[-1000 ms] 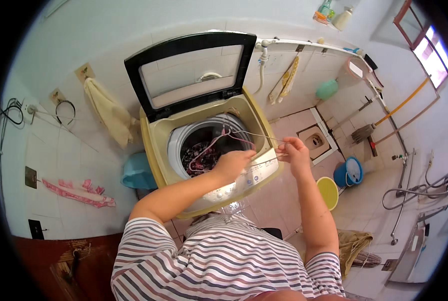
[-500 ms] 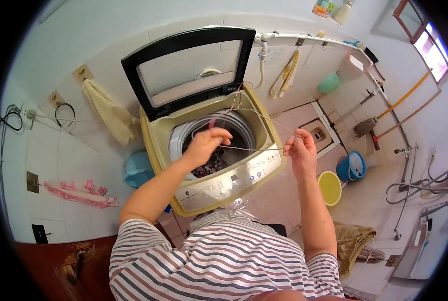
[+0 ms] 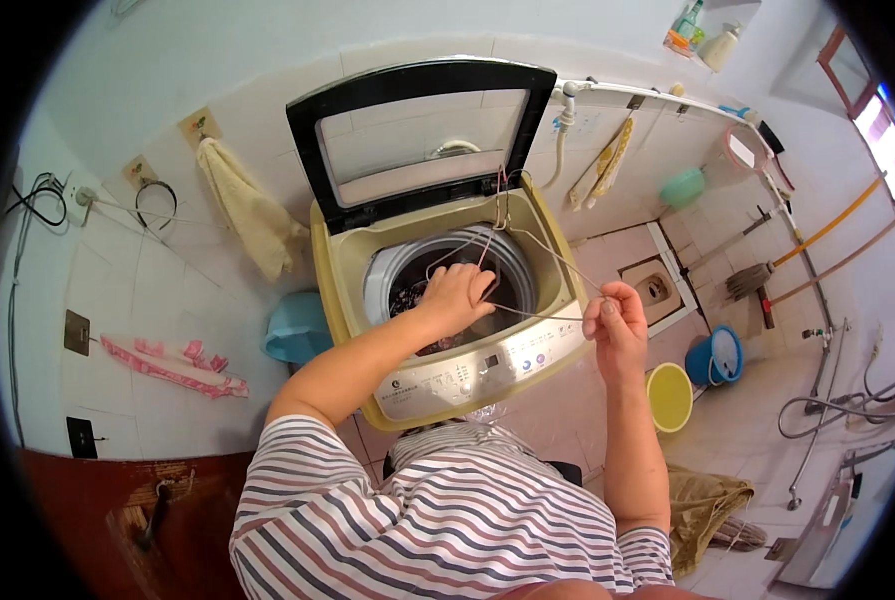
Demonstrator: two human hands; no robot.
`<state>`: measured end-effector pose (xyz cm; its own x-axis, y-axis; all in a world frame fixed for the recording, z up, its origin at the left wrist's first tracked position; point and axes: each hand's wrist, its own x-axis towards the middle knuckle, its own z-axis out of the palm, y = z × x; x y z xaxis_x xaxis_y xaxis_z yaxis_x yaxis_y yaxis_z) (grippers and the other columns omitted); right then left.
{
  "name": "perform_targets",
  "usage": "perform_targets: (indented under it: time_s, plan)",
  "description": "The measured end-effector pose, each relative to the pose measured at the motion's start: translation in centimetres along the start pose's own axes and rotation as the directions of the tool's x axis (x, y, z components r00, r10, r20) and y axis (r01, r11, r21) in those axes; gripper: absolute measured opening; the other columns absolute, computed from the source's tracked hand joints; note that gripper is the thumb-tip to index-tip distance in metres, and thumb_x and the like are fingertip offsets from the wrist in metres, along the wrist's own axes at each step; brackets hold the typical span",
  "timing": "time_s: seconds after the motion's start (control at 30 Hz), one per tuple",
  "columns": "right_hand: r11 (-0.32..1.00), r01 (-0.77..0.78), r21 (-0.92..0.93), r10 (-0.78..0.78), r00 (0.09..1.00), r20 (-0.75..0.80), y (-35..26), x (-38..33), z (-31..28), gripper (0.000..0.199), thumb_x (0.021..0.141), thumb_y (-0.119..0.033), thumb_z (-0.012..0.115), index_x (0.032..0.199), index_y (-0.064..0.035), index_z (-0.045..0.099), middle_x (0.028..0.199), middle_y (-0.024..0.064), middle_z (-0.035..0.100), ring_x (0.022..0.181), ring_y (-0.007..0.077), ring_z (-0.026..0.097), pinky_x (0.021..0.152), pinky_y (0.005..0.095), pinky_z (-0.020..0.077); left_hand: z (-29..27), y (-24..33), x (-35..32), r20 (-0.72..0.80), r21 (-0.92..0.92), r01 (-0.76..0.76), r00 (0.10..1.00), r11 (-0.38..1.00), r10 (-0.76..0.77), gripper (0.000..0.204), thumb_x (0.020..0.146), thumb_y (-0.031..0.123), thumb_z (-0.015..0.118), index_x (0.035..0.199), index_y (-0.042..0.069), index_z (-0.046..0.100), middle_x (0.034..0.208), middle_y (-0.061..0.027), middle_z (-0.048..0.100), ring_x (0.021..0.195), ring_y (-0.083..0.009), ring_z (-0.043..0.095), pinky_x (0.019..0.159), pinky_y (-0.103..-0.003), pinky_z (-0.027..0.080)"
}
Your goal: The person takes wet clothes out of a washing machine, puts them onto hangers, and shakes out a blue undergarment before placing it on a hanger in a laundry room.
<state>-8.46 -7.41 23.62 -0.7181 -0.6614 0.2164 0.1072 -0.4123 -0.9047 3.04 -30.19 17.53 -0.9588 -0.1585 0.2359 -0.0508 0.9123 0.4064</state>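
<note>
Over the open tub of a top-loading washing machine [image 3: 472, 385] hang thin wire clothes hangers [image 3: 552, 255], their hooks up near the lid hinge. My right hand [image 3: 619, 318] is closed around the right corner of one hanger, beyond the machine's right edge. In front of the drum, my left hand [image 3: 454, 302] has its fingers bent at the hanger's lower wire. The back of that hand partly hides its grip, but the wire runs into the fingers. Dark patterned clothes [image 3: 407, 297] lie in the drum, partly covered by the left hand and forearm.
The machine's black-framed lid [image 3: 304, 150] stands raised against the wall. A light blue basin [image 3: 292, 328] is at the machine's left; a yellow bucket [image 3: 669, 398] and a blue bucket [image 3: 714, 356] stand on the right. A squat toilet [image 3: 655, 290] lies farther right. A cream towel [image 3: 242, 205] hangs left.
The whole view has shifted, so the machine appears farther right and lower. My left fingers, blurred before, now close in at the lower wire. The right hand keeps the hanger corner.
</note>
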Motion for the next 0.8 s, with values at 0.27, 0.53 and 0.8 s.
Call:
perform_targets:
  time_s: [0.27, 0.53, 0.8]
  plan:
    - [0.998, -0.011, 0.061, 0.013, 0.999, -0.035, -0.5, -0.2, -0.7, 0.017, 0.089, -0.010, 0.049, 0.106, -0.0045, 0.046, 0.077, 0.0068, 0.056, 0.061, 0.0123, 0.051, 0.055, 0.0216, 0.0408, 1.2, -4.1, -2.6, 0.073, -0.081, 0.182, 0.982, 0.980, -0.177, 0.033, 0.071, 0.028, 0.066, 0.095, 0.005, 0.061, 0.083, -0.0135, 0.064, 0.080, -0.0311, 0.060, 0.068, -0.040, 0.047]
    - [0.984, -0.148, -0.098, 0.152, 0.988, 0.033, -2.3, -3.5, -5.6, 0.028, 0.086, -0.009, 0.052, 0.113, -0.0045, 0.046, 0.083, 0.0099, 0.058, 0.073, 0.0169, 0.056, 0.066, 0.0293, 0.0466, -4.1, -5.6, -1.9, -0.230, 0.281, -0.258, 0.917, 0.924, 0.326, 0.011, 0.072, 0.017, 0.057, 0.083, 0.013, 0.060, 0.066, -0.0008, 0.050, 0.067, -0.0203, 0.051, 0.061, -0.033, 0.039]
    - [0.885, -0.398, -0.243, 0.389, 0.917, -0.085, -2.2, 0.1, -4.2, 0.052, 0.074, -0.001, 0.052, 0.124, -0.0028, 0.041, 0.091, 0.0123, 0.060, 0.066, 0.0151, 0.058, 0.058, 0.0247, 0.0477, -1.0, -1.5, 9.3, 0.117, 0.162, -0.830, 0.553, 0.534, 0.825, 0.011, 0.066, 0.018, 0.053, 0.062, 0.010, 0.047, 0.062, -0.0008, 0.047, 0.065, -0.0177, 0.049, 0.060, -0.029, 0.036]
